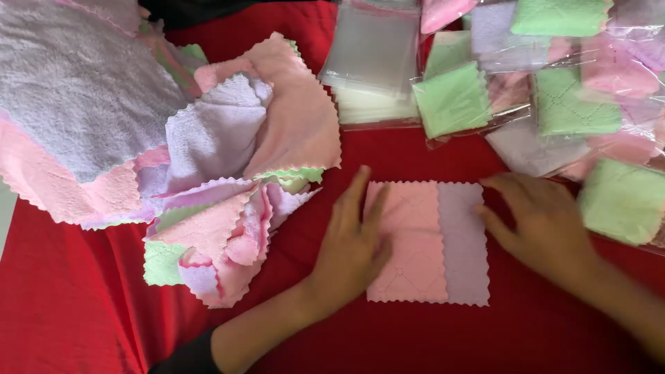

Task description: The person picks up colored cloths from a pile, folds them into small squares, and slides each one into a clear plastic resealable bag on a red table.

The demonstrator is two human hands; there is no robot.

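Note:
A small stack of folded cloths lies flat on the red surface [83, 312]: a pink cloth [409, 242] on top, a lilac cloth [465, 242] showing along its right side. My left hand [353, 242] presses flat on the pink cloth's left edge, fingers spread. My right hand [544, 221] rests at the lilac cloth's upper right corner, fingers touching its edge. Neither hand grips anything.
A loose heap of pink, lilac and green cloths [208, 152] lies at the left. Empty clear plastic bags [370, 62] sit at top centre. Bagged folded cloths [575, 104] in green, pink and lilac are piled at the right.

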